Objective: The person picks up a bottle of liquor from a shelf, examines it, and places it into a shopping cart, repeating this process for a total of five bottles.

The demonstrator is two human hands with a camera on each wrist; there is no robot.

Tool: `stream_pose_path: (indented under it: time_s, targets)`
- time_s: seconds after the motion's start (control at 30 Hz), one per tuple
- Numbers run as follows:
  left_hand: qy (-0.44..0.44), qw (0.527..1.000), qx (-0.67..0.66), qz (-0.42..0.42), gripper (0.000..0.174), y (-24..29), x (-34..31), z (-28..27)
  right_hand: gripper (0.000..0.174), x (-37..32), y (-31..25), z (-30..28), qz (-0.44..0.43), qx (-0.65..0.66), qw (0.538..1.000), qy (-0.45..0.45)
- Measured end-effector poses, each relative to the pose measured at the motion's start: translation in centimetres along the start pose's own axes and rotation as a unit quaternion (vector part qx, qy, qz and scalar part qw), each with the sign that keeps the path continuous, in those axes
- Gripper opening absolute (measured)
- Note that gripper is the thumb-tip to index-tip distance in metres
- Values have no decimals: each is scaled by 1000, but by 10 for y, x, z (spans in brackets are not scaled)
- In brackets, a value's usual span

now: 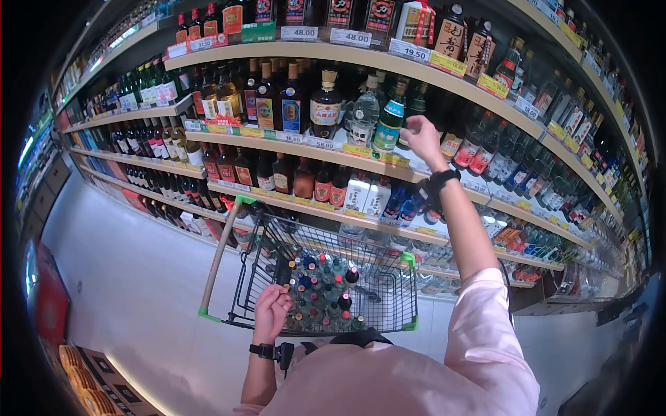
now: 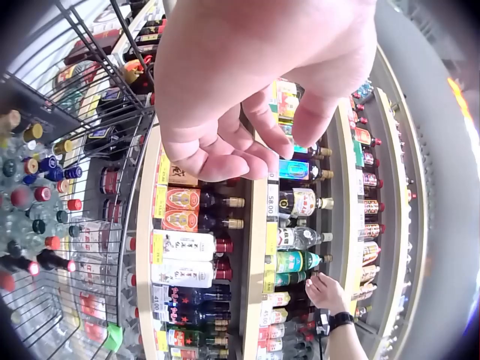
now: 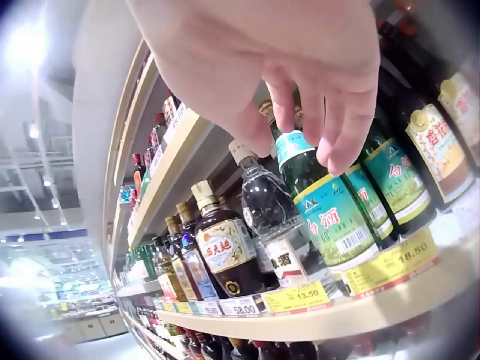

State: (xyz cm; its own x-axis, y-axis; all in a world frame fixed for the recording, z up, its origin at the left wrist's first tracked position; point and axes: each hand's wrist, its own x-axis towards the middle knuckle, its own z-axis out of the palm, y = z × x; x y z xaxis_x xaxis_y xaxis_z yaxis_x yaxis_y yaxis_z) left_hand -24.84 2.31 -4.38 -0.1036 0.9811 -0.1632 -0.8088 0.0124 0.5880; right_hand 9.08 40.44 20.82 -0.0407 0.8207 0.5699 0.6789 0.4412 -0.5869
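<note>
My right hand (image 1: 424, 142) is at the middle shelf, close beside a green glass liquor bottle (image 1: 388, 125) with a blue neck band and green label. In the right wrist view its loosely bent fingers (image 3: 345, 135) hang in front of the bottle necks, overlapping the front green bottle (image 3: 330, 217). More green bottles (image 3: 396, 180) with the same label stand beside and behind it. A clear bottle (image 1: 363, 118) stands to its left. My left hand (image 1: 272, 308) hangs loosely curled and holds nothing, over the near side of the shopping cart (image 1: 374, 260).
Many bottles (image 1: 316, 291) with coloured caps stand in the cart, whose handle (image 1: 220, 256) is at the left. Bottles fill the shelves above and below. A price-tagged shelf edge (image 1: 333, 149) runs below the green bottle. Pale floor (image 1: 132, 263) lies left of the cart.
</note>
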Motion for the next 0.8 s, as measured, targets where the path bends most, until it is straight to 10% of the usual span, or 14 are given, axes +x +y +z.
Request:
stream_pose_path:
  time_s: [0.27, 0.8]
  targets:
    - [12, 997, -60, 49, 10, 13, -15, -13, 88, 48, -32, 20, 14, -105, 994, 11]
    - [-6, 993, -75, 86, 17, 23, -31, -10, 70, 37, -20, 36, 59, -87, 994, 10]
